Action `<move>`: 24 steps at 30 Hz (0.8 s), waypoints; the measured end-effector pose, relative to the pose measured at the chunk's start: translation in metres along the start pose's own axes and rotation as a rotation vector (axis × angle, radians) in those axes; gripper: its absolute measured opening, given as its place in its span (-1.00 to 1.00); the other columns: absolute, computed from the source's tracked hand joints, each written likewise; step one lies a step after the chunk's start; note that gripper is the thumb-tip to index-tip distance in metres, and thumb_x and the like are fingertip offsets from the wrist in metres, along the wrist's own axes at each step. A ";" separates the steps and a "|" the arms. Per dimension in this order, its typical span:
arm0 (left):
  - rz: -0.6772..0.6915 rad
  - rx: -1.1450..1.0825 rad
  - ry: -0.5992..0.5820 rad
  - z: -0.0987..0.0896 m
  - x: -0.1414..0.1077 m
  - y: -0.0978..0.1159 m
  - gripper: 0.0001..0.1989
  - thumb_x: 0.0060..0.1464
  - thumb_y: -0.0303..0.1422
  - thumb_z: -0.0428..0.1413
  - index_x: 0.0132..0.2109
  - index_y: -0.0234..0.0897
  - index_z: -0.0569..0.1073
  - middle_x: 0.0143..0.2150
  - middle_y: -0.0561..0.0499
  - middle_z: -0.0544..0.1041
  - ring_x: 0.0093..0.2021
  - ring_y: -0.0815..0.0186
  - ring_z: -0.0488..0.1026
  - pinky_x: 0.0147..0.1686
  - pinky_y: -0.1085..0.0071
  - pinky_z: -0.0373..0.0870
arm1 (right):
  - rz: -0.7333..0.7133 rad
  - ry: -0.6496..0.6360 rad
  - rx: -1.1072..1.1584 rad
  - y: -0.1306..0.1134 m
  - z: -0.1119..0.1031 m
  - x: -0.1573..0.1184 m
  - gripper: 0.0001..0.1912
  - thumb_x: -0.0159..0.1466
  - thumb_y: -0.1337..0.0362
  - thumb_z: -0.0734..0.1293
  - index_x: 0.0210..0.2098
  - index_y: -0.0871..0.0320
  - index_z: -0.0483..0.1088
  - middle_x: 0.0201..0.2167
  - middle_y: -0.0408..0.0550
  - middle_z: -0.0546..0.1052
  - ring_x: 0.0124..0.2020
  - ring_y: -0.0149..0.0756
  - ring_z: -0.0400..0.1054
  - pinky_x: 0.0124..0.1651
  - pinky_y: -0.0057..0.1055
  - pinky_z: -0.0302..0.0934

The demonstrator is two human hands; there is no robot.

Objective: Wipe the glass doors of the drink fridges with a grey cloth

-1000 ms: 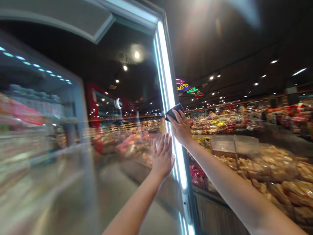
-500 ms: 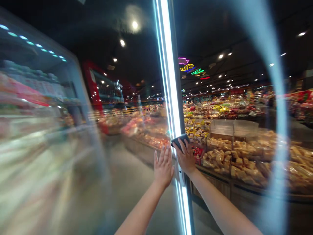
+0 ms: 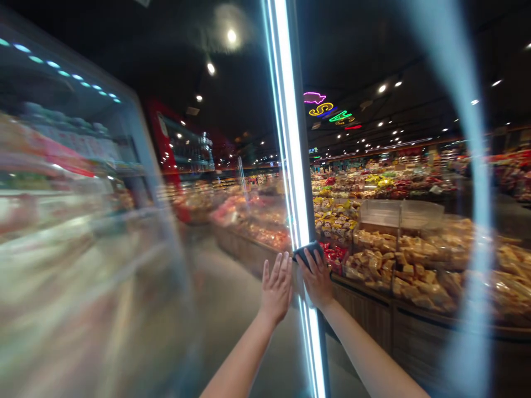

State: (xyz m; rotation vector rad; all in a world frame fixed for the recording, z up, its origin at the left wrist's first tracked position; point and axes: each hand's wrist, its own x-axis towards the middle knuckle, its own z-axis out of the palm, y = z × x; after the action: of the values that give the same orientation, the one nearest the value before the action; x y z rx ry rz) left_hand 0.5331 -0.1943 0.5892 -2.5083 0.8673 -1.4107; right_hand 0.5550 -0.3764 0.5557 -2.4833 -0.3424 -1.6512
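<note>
My right hand (image 3: 317, 282) presses a folded dark cloth (image 3: 307, 250) against the edge frame (image 3: 296, 182) of a glass door, which has a bright light strip running up it. Its fingers lie over the cloth, at about the height of the door handle. Just left of the frame, my left hand (image 3: 277, 290) rests with straight, slightly spread fingers, apparently flat against the glass, and holds nothing. The cloth's underside is hidden by my right hand and the frame.
On the left stands a lit cooler (image 3: 141, 143) with shelves of goods, blurred, perhaps partly a reflection. Beyond the frame are bulk bins (image 3: 377, 260) of wrapped snacks with clear lids (image 3: 379, 213). Neon signs (image 3: 321, 109) hang at the back.
My right hand and the cloth have slid a little down the frame, covering more of the handle area. My left hand stays nearly in place. The view has shifted slightly.
</note>
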 end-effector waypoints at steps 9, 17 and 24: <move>0.004 0.069 0.149 -0.045 0.055 -0.044 -0.22 0.26 -0.24 0.09 0.51 -0.32 0.01 0.53 -0.15 0.04 0.56 0.09 -0.27 0.51 -0.06 -0.44 | -0.154 0.124 -0.040 0.014 -0.034 0.115 -0.48 0.40 0.39 0.22 0.30 -0.11 0.38 0.39 -0.08 0.33 0.45 0.03 0.09 0.45 0.15 0.06; 0.017 0.139 0.279 -0.108 0.137 -0.097 -0.18 0.28 -0.26 0.08 0.52 -0.39 -0.10 0.54 -0.19 -0.02 0.56 0.08 -0.33 0.51 -0.08 -0.41 | -0.217 0.199 -0.040 0.012 -0.084 0.251 -0.49 0.43 0.41 0.18 0.34 0.11 0.33 0.43 -0.01 0.25 0.51 0.01 -0.07 0.48 0.09 0.00; -0.037 0.128 0.293 -0.147 0.189 -0.146 -0.14 0.26 -0.30 0.09 0.53 -0.32 -0.16 0.56 -0.18 -0.07 0.56 0.07 -0.35 0.50 -0.12 -0.34 | -0.229 0.228 0.094 -0.003 -0.129 0.351 -0.43 0.33 0.56 0.16 0.24 0.07 0.44 0.37 -0.03 0.35 0.47 -0.09 0.05 0.43 0.04 0.13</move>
State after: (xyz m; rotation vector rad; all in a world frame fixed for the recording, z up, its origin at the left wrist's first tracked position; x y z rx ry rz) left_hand 0.5486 -0.1535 0.8665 -2.2710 0.7487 -1.8165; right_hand 0.5701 -0.3655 0.9295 -2.2281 -0.6782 -1.9315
